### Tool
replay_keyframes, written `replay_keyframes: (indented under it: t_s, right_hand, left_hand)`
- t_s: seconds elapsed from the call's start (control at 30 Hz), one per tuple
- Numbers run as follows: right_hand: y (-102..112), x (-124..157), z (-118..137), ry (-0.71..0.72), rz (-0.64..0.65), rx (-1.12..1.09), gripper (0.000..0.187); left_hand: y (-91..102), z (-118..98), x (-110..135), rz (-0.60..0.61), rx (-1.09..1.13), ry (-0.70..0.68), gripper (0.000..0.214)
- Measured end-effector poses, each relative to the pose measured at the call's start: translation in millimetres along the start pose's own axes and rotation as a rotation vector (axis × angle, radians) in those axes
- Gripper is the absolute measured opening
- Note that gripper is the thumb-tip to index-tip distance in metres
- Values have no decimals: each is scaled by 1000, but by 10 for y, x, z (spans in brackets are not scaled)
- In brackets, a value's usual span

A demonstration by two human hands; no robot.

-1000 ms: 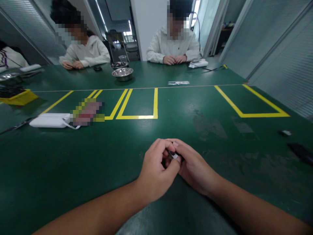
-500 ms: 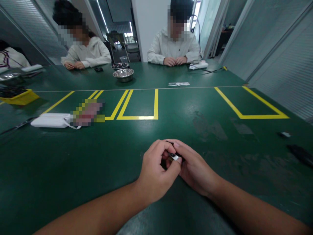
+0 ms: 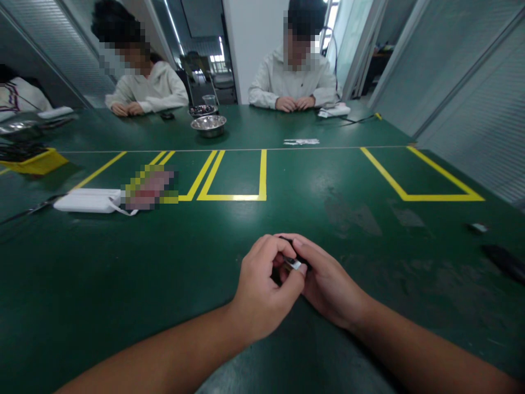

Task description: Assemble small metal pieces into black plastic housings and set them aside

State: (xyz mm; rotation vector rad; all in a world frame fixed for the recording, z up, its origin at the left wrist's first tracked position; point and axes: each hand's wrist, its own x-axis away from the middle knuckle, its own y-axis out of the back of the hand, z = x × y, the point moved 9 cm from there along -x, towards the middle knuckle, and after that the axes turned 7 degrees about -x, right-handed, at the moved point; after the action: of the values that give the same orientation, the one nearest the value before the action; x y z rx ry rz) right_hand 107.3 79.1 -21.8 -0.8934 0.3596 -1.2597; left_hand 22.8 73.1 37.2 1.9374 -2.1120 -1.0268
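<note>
My left hand and my right hand meet over the green table, fingers curled together. Between the left thumb and forefinger sits a small white-and-silver piece, pinched at its end. A black piece lies in the right hand's closed fingers, right against the white one. Fingers cover most of both pieces, so their kind and whether they are joined cannot be made out.
Yellow tape marks boxes on the table. A white power bank lies left, a yellow bin beyond it. Steel bowls stand farther back. A dark object lies right. Two people in white sit opposite; another is partly visible at far left.
The view has shifted very slightly. Both hands keep the same grip on the small pieces, with hardly any movement.
</note>
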Motion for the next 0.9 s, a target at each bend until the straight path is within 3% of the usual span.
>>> replay_keyframes:
  t_s: [0.9]
  right_hand:
    - [-7, 0, -4, -13, -10, -1, 18]
  left_hand:
    - [-35, 12, 3, 45, -17, 14, 10]
